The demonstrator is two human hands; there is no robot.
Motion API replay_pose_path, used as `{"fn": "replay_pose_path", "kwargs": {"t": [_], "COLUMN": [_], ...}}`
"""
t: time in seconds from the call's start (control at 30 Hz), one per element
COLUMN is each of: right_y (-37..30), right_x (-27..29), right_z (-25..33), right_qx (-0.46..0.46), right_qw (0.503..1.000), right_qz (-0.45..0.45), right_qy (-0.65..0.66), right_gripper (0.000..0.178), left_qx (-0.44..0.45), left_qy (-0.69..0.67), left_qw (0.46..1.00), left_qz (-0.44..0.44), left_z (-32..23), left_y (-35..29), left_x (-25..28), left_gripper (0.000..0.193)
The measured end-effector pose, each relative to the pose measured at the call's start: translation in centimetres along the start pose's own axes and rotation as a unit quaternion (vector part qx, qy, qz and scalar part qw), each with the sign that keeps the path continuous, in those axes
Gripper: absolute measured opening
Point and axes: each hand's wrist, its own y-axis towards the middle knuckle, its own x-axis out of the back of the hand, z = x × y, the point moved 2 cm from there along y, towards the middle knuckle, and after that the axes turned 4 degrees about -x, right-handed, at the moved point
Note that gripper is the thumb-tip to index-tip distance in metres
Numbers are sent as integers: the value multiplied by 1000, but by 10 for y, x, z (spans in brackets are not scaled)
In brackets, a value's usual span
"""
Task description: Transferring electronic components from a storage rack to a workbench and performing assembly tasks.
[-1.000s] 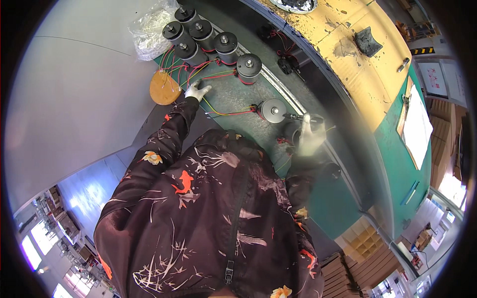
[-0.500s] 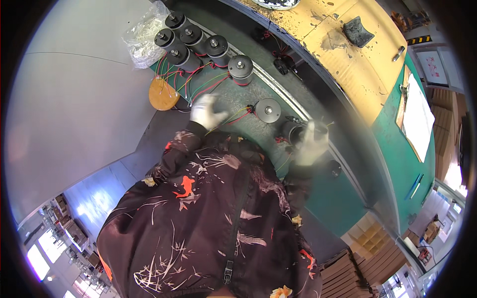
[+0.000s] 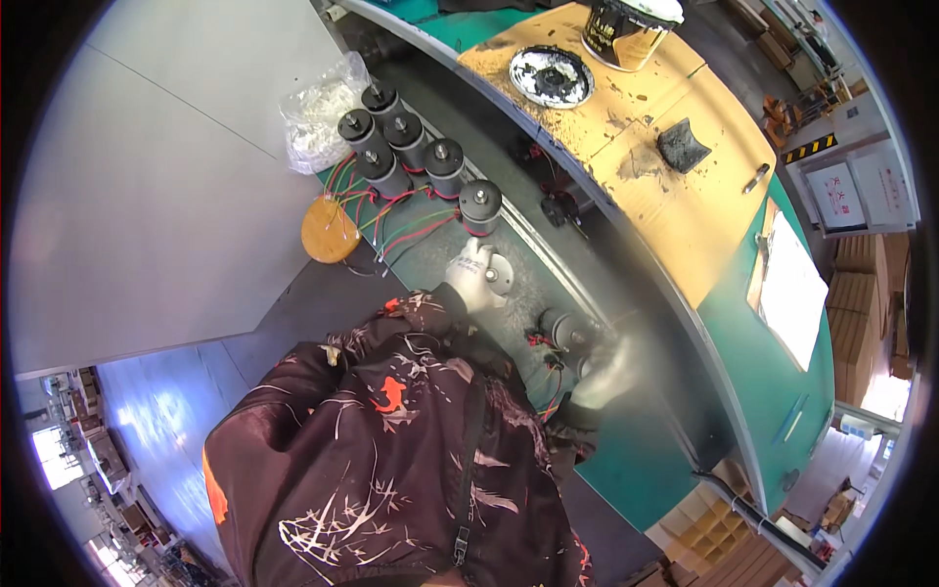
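My left hand (image 3: 469, 278), in a white glove, is closed around a small motor (image 3: 501, 275) with a round grey top and a short shaft. Blurred by motion, my right hand (image 3: 606, 374) is at the near end of another dark motor (image 3: 561, 329), which seems tilted or lying over. Its fingers cannot be made out. Red and black leads (image 3: 540, 341) come off that second motor. Beyond my left hand stands a single upright motor (image 3: 479, 203), with red and green wires trailing left.
Several upright motors (image 3: 403, 139) cluster at the back, beside a clear bag of white parts (image 3: 321, 115) and a round wooden disc (image 3: 330, 231). A metal rail (image 3: 548, 252) borders the green bench. On the raised shelf are a paint-smeared lid (image 3: 551, 76), a bucket (image 3: 626, 37) and a clipboard (image 3: 790, 289).
My left hand has gone from open beside the wires to gripping the small motor, which now sits nearer the motor group. My right hand remains by the other motor. The whole view has shifted.
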Motion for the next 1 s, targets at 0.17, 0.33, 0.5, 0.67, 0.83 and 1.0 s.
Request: {"fn": "replay_pose_path", "kwargs": {"t": [0.17, 0.33, 0.5, 0.67, 0.83, 1.0], "right_y": [-10, -17, -6, -32, -45, -60], "right_x": [17, 1, -8, -32, -12, -14], "right_z": [-25, -19, -37, -5, -18, -4], "right_qx": [-21, -62, -78, -52, -45, -6], "right_qw": [1000, 998, 996, 996, 998, 994], "right_qz": [-5, 1, 33, 2, -29, -111], "right_qy": [2, 6, 10, 78, 22, 22], "right_gripper": [21, 26, 26, 22, 28, 22], "left_qx": [119, 149, 132, 131, 30, -218], "left_qy": [61, 80, 74, 87, -16, -19], "left_qw": [989, 980, 980, 951, 990, 975], "left_qz": [-66, -100, -128, -265, 136, -21], "left_z": [50, 118, 128, 133, 106, -7], "left_y": [9, 45, 72, 21, 2, 131], "left_x": [43, 79, 97, 71, -59, -106], "left_gripper": [91, 89, 87, 70, 76, 75]}}
